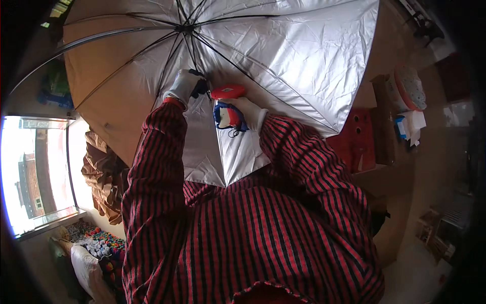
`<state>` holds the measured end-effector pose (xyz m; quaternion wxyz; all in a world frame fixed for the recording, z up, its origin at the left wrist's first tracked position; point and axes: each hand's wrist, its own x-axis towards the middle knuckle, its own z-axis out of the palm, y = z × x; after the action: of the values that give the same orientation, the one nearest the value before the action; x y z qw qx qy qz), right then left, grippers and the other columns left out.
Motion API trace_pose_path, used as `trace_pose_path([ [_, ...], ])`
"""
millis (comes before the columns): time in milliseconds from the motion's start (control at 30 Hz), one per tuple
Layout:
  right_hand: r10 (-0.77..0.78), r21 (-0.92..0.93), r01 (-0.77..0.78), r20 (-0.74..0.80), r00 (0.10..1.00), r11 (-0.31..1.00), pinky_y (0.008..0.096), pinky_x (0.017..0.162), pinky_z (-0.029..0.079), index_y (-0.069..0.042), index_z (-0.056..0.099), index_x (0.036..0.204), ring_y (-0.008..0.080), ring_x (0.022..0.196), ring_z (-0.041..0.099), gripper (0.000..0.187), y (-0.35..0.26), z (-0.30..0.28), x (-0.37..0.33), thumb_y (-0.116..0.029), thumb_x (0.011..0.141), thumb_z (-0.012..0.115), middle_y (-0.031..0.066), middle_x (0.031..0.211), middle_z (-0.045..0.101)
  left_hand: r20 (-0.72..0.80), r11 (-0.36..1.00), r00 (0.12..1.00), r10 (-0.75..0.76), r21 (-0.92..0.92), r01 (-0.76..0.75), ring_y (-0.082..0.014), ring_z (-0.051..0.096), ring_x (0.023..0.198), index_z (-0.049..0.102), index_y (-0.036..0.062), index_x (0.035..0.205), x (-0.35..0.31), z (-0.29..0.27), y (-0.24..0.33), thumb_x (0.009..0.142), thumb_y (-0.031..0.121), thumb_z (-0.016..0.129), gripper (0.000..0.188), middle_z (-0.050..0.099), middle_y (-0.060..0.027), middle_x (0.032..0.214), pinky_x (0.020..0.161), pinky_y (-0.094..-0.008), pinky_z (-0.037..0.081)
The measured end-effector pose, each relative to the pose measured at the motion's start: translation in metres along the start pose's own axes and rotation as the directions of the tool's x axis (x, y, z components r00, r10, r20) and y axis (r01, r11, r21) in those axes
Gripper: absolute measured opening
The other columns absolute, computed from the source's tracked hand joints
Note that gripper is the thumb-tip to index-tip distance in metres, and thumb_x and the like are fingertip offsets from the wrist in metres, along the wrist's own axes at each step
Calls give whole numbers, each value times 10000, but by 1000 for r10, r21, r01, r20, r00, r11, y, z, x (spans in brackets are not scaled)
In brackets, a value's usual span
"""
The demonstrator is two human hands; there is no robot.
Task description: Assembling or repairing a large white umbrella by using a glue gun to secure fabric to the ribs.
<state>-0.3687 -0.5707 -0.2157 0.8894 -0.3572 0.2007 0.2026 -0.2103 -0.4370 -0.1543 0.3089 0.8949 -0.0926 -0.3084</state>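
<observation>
An open umbrella [314,50] with a silvery lining spreads in front of me, its dark ribs meeting at a hub [187,28]. My left hand [186,86], in a white glove with dark fingertips, is closed at a dark rib; the exact grip is partly hidden. Beside it, my right hand [248,109] wears a white glove and holds a small blue-edged cloth pouch [230,117] with red and white parts and a dark cord. A red, rounded flat piece [228,91] sits at that hand's fingers; whether it belongs to the pouch I cannot tell.
The curved umbrella shaft [96,38] runs off to the left. A red crate [358,139] and a white tub with an orange rim [409,88] stand at right. Brown crumpled material [104,177] hangs by the left window, above a heap of colourful small items [101,240].
</observation>
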Motion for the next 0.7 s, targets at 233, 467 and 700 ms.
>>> trace_pose_path([
  [233,8,10,-9,77,997,1000,324,610,532,-59,607,940,184,659,631,228,10,5,23,-237,821,686,40,785,633,101,642,945,311,711,-287,-214,677,656,708,76,764,10,-13,-23,786,211,596,177,691,-117,764,569,-331,543],
  [467,-368,-37,388,249,896,921,253,663,485,-65,607,1004,110,745,598,238,-8,37,2,-245,856,654,4,858,627,-355,642,856,374,766,37,-331,643,917,667,32,994,-11,-98,-7,787,253,547,326,659,-201,1007,827,-436,500],
  [700,-621,-383,615,126,774,689,240,666,452,-57,613,1015,55,749,537,204,-9,18,-8,-165,847,651,-36,850,593,-697,819,541,471,574,25,-332,635,939,613,66,1093,-52,-41,-10,802,363,627,416,624,-207,1095,803,-432,505],
])
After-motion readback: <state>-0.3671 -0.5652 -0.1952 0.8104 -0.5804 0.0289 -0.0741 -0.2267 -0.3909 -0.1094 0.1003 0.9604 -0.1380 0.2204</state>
